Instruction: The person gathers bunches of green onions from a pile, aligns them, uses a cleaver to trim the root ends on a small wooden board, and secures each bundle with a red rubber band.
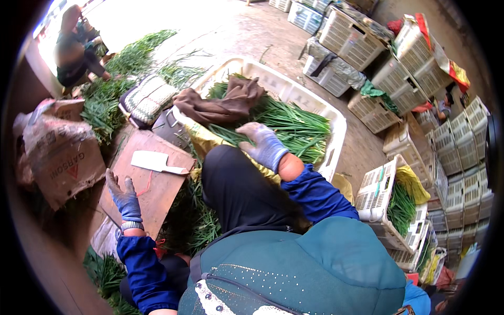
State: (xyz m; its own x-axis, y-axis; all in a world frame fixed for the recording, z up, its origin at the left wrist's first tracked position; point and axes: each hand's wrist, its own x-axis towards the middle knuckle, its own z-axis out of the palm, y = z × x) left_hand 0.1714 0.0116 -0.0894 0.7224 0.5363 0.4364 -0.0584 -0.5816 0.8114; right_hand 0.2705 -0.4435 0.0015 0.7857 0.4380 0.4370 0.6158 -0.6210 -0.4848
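My left hand (125, 197), in a blue and grey work glove with a watch at the wrist, is raised over the edge of a wooden board (134, 141), fingers apart and holding nothing. On the board lies a cleaver (151, 160) with a broad blade. My right hand (262, 143), gloved too, is spread at the near rim of a white plastic crate (334, 118), beside long green leafy stalks (293, 124) in it; no stalk shows in its grip. A brown cloth (224, 102) lies over part of the greens. Yellow sheeting (204, 138) lines the crate's near side.
Loose greens (102, 106) lie on the floor, with a person (73, 59) squatting beside them. A torn cardboard box (67, 153) stands left of the board, a padded seat (147, 100) beyond it. Stacked white crates (350, 39) line the right; another person (444, 108) is among them.
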